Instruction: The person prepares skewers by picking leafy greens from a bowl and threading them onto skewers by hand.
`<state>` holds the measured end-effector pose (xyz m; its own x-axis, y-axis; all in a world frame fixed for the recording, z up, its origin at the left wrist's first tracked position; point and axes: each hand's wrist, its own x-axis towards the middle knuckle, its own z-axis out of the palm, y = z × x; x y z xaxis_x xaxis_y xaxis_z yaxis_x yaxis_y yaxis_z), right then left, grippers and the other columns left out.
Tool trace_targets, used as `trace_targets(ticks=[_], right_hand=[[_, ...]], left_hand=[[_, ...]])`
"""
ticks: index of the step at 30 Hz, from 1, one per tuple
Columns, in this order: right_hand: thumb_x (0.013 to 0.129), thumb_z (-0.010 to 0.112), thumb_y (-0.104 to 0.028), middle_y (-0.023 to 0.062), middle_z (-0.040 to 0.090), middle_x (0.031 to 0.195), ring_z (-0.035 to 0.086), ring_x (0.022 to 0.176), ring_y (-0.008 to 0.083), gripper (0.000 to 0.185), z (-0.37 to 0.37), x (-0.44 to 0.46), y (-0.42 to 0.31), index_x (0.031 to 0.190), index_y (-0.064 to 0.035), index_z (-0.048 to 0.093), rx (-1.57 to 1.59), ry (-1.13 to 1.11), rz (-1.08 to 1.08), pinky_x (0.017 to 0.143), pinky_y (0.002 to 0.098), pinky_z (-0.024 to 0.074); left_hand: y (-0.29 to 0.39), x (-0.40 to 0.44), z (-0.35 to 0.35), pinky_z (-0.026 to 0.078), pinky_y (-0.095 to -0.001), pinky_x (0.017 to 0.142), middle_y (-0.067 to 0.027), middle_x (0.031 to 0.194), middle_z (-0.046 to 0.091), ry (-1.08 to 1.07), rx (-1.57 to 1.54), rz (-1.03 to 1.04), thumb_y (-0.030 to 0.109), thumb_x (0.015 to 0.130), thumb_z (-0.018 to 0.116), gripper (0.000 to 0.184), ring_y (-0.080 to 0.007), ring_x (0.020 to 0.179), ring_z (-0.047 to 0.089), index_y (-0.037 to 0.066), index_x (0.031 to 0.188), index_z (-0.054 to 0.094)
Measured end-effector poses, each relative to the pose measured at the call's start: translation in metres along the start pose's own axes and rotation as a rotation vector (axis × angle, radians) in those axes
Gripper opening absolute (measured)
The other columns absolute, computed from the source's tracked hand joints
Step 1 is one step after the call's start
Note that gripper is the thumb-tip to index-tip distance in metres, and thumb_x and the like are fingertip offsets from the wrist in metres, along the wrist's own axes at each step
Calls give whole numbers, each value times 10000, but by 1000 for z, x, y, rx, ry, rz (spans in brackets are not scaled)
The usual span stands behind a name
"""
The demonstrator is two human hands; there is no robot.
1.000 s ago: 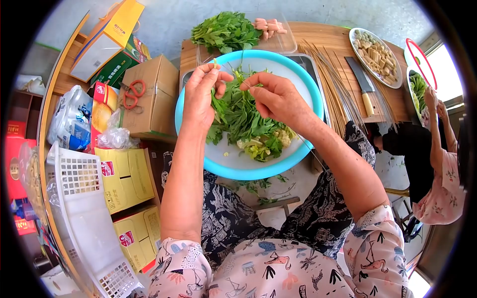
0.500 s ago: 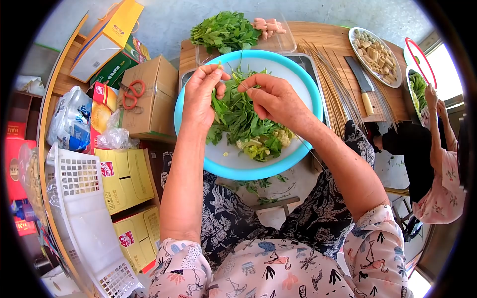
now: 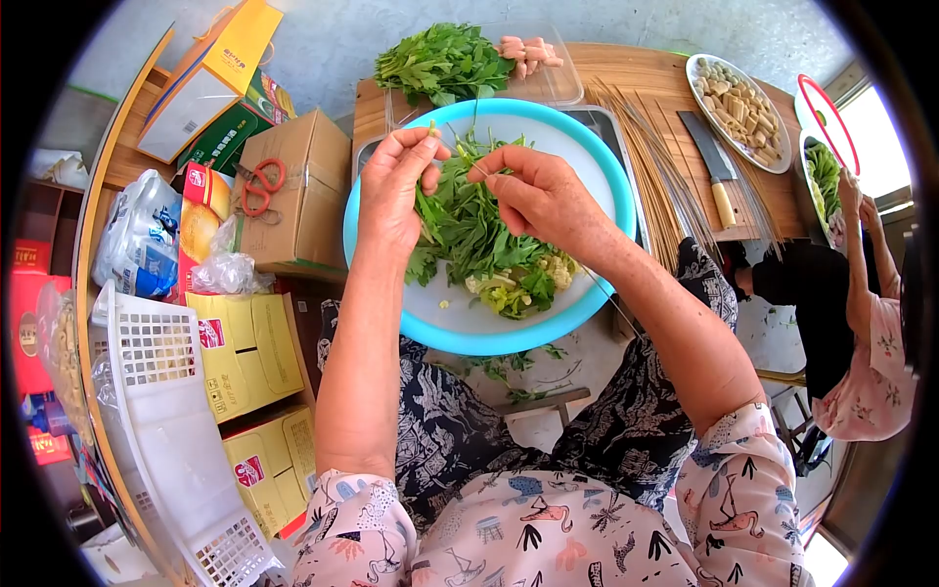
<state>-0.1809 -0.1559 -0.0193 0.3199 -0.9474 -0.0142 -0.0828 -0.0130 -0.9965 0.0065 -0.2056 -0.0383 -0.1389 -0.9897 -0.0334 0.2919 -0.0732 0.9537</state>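
Observation:
My left hand (image 3: 399,191) is closed in a pinch, with a small piece of green vegetable (image 3: 433,127) showing at the fingertips. Facing it, my right hand (image 3: 543,196) pinches a thin bamboo skewer (image 3: 614,301), whose shaft emerges below the wrist toward my knee. The skewer's tip end lies near my left fingers; whether it touches the green piece I cannot tell. Beneath both hands, loose leafy greens (image 3: 479,220) and pale yellowish leaves (image 3: 514,293) lie in a white basin with a turquoise rim (image 3: 469,339).
Behind the basin, a clear tray (image 3: 562,88) holds bundled greens (image 3: 440,64) and pink sausage pieces (image 3: 528,54). To the right are bamboo skewers (image 3: 650,166), a cleaver (image 3: 706,147) and a plate of cut food (image 3: 745,112). Another person's hands (image 3: 856,201) work far right. Boxes (image 3: 303,186) and scissors (image 3: 262,186) stand left.

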Motion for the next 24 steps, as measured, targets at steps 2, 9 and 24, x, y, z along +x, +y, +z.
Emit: trace_targets(ticks=[2, 9, 24], right_hand=[[912, 479, -122, -12, 494, 531, 436, 488, 52, 164, 0, 0, -1, 986, -17, 582, 0, 0, 0, 474, 235, 352], [909, 476, -114, -9, 494, 536, 440, 491, 55, 165, 0, 0, 0, 979, -9, 583, 17, -6, -2, 477, 236, 356], [915, 480, -128, -11, 495, 533, 438, 475, 56, 168, -1, 2, 1, 970, -17, 594, 30, 35, 6, 454, 240, 348]], left_hand=[[1, 0, -1, 357, -213, 571, -26, 834, 609, -7, 15, -12, 121, 887, 620, 98, -65, 622, 447, 66, 961, 587], [2, 0, -2, 352, -209, 576, -25, 830, 622, -7, 91, 8, 125, 872, 640, 113, -61, 622, 439, 60, 956, 603], [-7, -3, 7, 393, -195, 585, -11, 803, 625, -61, 101, 51, 76, 837, 670, 138, -57, 633, 484, 2, 951, 652]])
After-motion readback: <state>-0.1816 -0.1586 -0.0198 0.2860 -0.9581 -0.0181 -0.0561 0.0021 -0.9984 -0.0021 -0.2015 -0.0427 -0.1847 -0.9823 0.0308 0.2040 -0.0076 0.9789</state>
